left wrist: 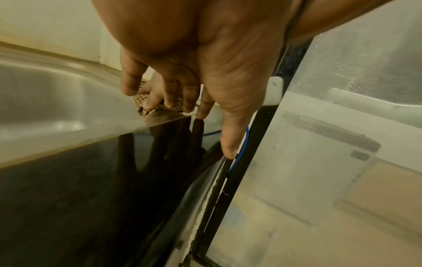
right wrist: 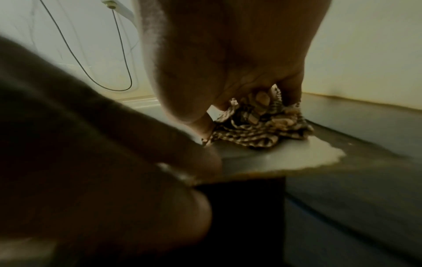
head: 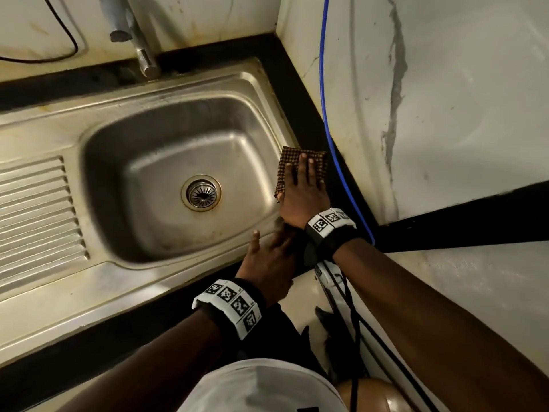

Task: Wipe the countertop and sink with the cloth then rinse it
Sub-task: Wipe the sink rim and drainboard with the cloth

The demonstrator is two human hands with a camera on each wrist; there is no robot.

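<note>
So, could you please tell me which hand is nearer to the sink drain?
Left. The left hand rests at the sink's front-right corner; the right hand presses the checked cloth on the right rim, about as far from the drain.

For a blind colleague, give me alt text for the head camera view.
The right hand presses a checkered cloth flat on the right rim of a steel sink, beside the black countertop. The left hand rests at the sink's near corner.

**Tight corner at the right rim**

The sink (head: 166, 185) basin at frame centre lies open. At right, the wall (head: 445, 99) and blue cable (head: 323, 84) hem the black countertop (head: 300, 93) strip; the tap (head: 139, 40) stands upper left.
</note>
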